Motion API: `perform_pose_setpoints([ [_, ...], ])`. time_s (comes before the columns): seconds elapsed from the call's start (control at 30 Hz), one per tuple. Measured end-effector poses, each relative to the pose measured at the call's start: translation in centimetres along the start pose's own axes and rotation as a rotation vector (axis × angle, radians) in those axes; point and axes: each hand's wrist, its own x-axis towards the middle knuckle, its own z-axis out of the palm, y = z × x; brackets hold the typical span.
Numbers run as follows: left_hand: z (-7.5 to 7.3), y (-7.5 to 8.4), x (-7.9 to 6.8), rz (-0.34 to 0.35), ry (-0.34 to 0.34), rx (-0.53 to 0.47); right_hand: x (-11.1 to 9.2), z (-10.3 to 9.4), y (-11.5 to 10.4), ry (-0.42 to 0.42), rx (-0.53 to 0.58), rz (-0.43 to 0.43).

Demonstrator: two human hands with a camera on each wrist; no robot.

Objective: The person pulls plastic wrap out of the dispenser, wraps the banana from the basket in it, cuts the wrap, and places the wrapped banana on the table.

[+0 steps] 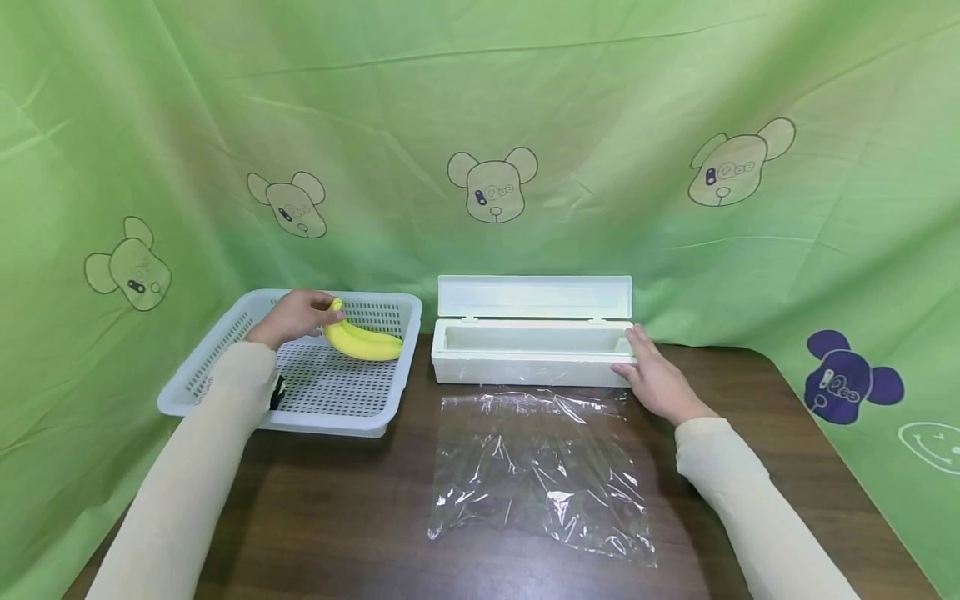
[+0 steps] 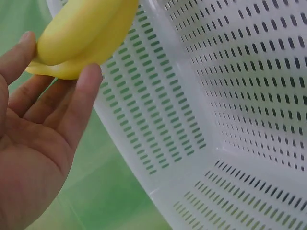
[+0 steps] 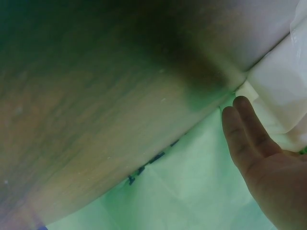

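My left hand (image 1: 298,317) pinches a small bunch of yellow bananas (image 1: 363,342) by the stem end, over the white perforated basket (image 1: 382,417). In the left wrist view the thumb and fingers hold one end of the bananas (image 2: 91,36). At the right end of a long white box (image 1: 525,371), my right hand (image 1: 660,379) touches its side with extended fingers. The box's lid (image 1: 534,297) stands raised at the back. From its front a sheet of clear plastic film (image 1: 536,475) spreads over the table. The right wrist view shows straight fingers (image 3: 244,132) beside the white box (image 3: 280,81).
A brown wooden table (image 1: 337,517) carries everything. Green cloth (image 1: 585,83) printed with bear heads hangs behind and at both sides, close against the back of the basket and box. A small black item (image 1: 277,392) shows in the basket by the left sleeve.
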Motion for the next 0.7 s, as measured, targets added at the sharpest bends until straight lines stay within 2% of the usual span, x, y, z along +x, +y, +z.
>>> perform_pose_setpoints([
  [0.23,-0.3,-0.5,0.2,0.009,0.003,0.034,-0.1,-0.1,-0.1,0.002,0.001,-0.001],
  [0.5,-1.1,-0.6,-0.3,0.017,0.059,-0.041,0.1,0.1,0.1,0.009,0.001,-0.012],
  [0.7,-2.1,-0.5,-0.7,0.034,0.065,-0.074,0.1,0.1,-0.1,0.008,0.003,-0.007],
])
